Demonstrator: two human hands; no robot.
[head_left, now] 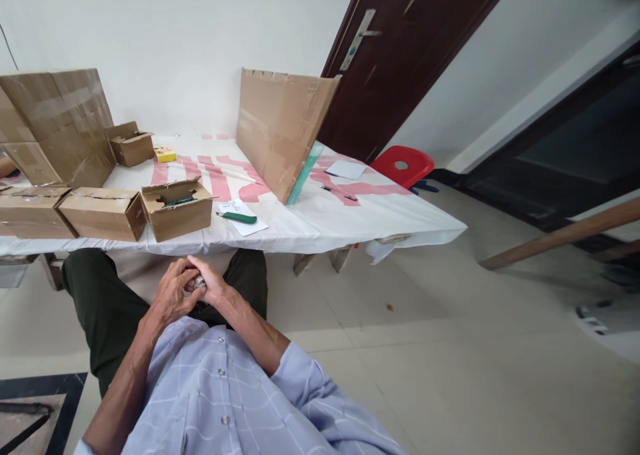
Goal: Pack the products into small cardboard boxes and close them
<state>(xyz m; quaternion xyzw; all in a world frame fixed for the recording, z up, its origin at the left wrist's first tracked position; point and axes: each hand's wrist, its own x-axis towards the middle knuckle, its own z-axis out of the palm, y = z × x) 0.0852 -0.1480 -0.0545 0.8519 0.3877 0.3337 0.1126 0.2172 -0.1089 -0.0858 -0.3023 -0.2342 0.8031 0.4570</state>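
My left hand (173,290) and my right hand (213,283) rest together in my lap, fingers curled and touching. Between them shows a small silvery-grey thing (199,282); its kind is hard to make out, and the palms are hidden. Beyond the hands, on the table's near side, lies a green utility knife (239,218) on a white paper with handwriting (250,227). To its left an open cardboard box (181,222) holds something green, partly hidden by its flaps.
Closed cardboard boxes (103,208) line the table's front left. A large cardboard box (75,128) and a small open box (133,147) stand behind, near a yellow packet (165,154). An upright cardboard panel (285,125) divides the white-covered table (400,218). A red stool (403,165) is beyond.
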